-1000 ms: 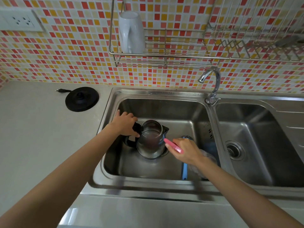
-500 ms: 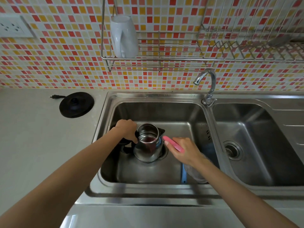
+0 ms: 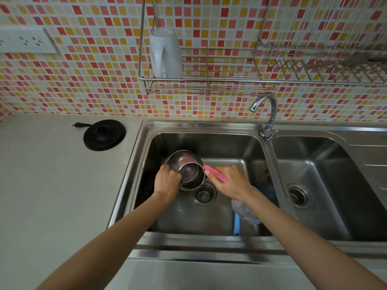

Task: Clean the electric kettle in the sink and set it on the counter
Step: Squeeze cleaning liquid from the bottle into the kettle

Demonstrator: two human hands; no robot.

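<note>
The steel electric kettle [image 3: 184, 164] is in the left sink basin [image 3: 226, 147], tipped so its open mouth faces me and to the right, above the drain. My left hand [image 3: 166, 181] grips it at the handle side, which is hidden under the hand. My right hand [image 3: 228, 181] is just right of the mouth and holds a pink-handled brush [image 3: 216, 173], whose tip touches the kettle's rim. The kettle's black round base [image 3: 104, 135] lies on the grey counter [image 3: 52, 195] left of the sink, its plug beside it.
A tap [image 3: 267, 114] stands between the two basins. A clear container [image 3: 245, 212] and a blue item [image 3: 236, 225] lie in the left basin under my right forearm. A wire rack [image 3: 209, 80] with a white jug [image 3: 165, 53] hangs on the tiled wall.
The kettle has gone from upright to tipped over toward the right, uncovering the drain. My left hand turned with it. The brush hand has stayed beside the mouth.
</note>
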